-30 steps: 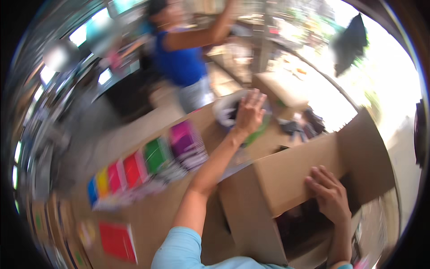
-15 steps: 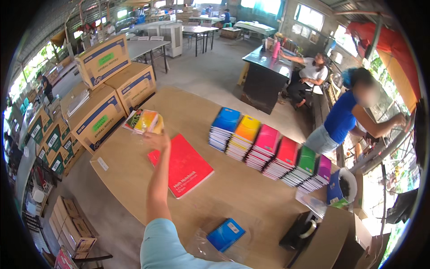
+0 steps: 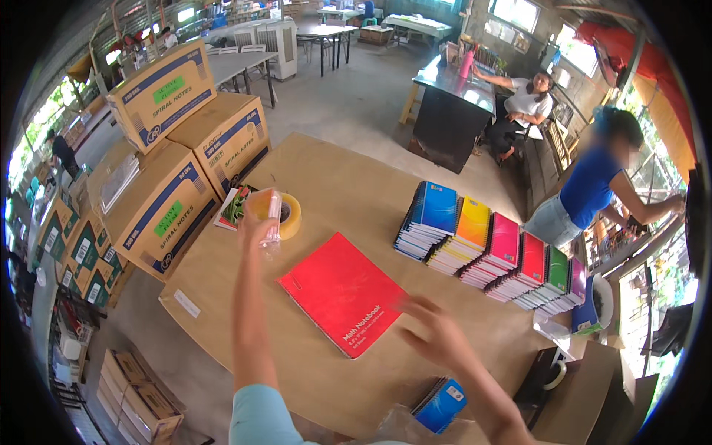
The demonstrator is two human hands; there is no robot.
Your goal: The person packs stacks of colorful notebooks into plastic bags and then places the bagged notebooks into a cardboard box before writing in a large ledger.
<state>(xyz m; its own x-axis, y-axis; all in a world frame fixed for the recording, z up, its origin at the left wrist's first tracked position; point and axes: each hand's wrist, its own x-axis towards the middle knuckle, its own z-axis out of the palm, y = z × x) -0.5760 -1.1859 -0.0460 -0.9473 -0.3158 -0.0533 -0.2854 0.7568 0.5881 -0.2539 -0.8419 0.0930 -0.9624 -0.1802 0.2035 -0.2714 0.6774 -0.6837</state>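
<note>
The left hand (image 3: 256, 228) grasps a clear, pink-tinged plastic packet (image 3: 265, 203) over the brown tabletop's (image 3: 334, 185) left part, just beside a yellowish roll of tape (image 3: 296, 219). The right hand (image 3: 436, 331), blurred, is loosely spread and grasping nothing at the right corner of a large, flat red spiral notebook (image 3: 341, 285); whether they touch, I cannot tell

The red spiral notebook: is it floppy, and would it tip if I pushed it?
The red spiral notebook would probably bend and sag a bit, since it looks wide and thin. Pushed, it should slide rather than tip, as it lies flat on the brown tabletop. Lifted by its cover, it might flap open, because only one edge is bound.
</note>
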